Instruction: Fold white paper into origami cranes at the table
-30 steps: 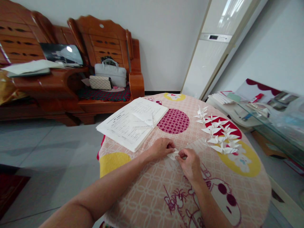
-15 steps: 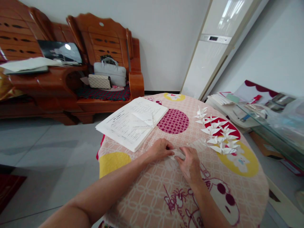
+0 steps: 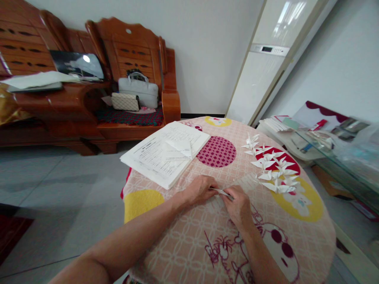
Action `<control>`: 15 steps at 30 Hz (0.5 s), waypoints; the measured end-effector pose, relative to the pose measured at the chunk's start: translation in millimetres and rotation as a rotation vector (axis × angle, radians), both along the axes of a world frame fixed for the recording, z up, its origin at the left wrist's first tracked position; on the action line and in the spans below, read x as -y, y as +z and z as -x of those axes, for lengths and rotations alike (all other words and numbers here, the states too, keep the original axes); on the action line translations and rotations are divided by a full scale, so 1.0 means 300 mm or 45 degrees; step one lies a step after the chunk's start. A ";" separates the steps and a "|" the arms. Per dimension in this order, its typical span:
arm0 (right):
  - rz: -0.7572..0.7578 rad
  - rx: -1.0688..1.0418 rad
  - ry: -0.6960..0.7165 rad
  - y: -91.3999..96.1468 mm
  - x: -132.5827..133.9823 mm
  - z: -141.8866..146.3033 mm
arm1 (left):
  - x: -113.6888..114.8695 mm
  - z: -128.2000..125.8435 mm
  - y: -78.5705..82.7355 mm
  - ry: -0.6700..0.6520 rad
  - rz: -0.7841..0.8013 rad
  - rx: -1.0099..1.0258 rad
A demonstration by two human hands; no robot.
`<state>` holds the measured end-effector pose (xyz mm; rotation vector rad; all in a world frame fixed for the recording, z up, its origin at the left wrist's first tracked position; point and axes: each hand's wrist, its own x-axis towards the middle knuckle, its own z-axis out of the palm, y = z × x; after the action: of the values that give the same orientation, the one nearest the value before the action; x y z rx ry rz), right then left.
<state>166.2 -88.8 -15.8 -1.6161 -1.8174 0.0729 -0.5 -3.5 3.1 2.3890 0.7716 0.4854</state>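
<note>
- Both hands sit closer together than a second ago. The folded paper [image 3: 222, 192] between them, then a flat white patch, now shows only as a thin pale edge.
- Left hand [image 3: 201, 189] has its fingers curled shut, pinching one end of the paper just above the tablecloth [image 3: 183, 236].
- Right hand [image 3: 238, 203] is closed on the other end, thumb and fingertips pressed together on it.
- Most of the paper is hidden by the fingers, so its shape cannot be made out.
- The round table's cloth looks soft and quilted: pink lattice with yellow and red circles and a cartoon figure drawn in dark red line.
- A cluster of small white paper cranes [image 3: 274, 170], crisp and pointed, lies beyond the right hand, well apart from it.
- A thick stack of printed sheets [image 3: 162, 156] overhangs the table's far left edge, with a loose folded sheet on top.
- Behind stands a glossy carved wooden bench [image 3: 133, 51] holding a smooth white handbag [image 3: 138, 91].
- Both forearms are cut off by the bottom edge of the view.
</note>
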 end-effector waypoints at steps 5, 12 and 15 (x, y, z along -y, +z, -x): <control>-0.164 -0.021 0.025 0.011 -0.004 -0.003 | 0.007 0.003 0.004 -0.131 -0.495 0.004; -0.090 0.004 0.140 0.024 0.010 -0.010 | 0.019 0.005 -0.007 -0.295 -0.805 -0.148; 0.047 0.045 0.242 0.016 0.025 -0.015 | 0.034 0.018 -0.018 -0.332 -0.736 -0.203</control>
<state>170.7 -96.4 -10.9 -1.4739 -2.0037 0.1657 -5.9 -13.6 -2.2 3.0421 0.4029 0.4573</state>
